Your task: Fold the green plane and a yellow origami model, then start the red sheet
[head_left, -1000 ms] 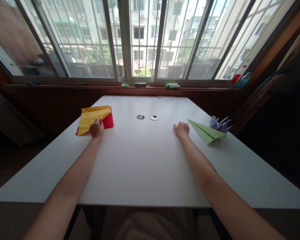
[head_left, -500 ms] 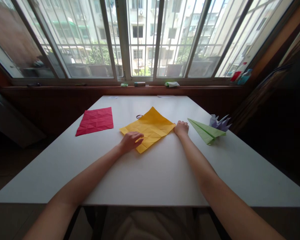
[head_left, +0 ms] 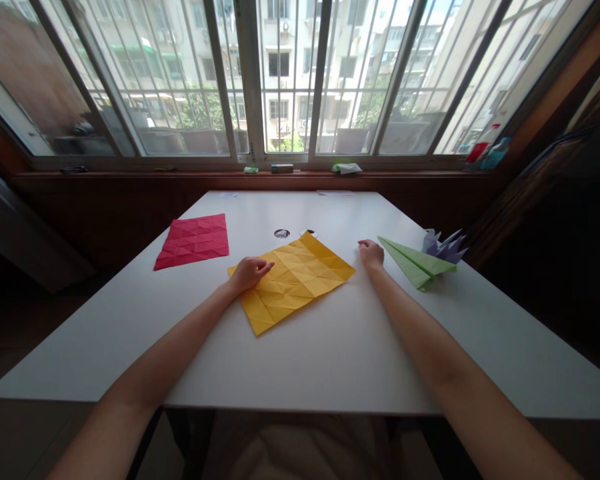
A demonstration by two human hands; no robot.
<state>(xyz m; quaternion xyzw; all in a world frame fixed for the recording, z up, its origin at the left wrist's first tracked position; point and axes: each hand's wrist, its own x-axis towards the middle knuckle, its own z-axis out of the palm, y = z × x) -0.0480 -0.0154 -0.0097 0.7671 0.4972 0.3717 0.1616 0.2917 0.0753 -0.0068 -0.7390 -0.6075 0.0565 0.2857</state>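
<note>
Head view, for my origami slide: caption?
Left hand rests on creased yellow paper; right hand beside green paper plane.

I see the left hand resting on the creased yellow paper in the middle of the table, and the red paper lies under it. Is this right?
Not quite. The head view shows the left hand on the creased yellow paper in the middle of the table, but the red paper is not under it: it lies apart, farther left on the table.

We see a white table (head_left: pixel 330 360), our creased yellow paper sheet (head_left: pixel 295 280) flat at its middle, a creased red sheet (head_left: pixel 193 241) far left, a green paper plane (head_left: pixel 414 263) and purple origami figure (head_left: pixel 445 247) right, two round holes (head_left: pixel 281 234) beyond
</note>
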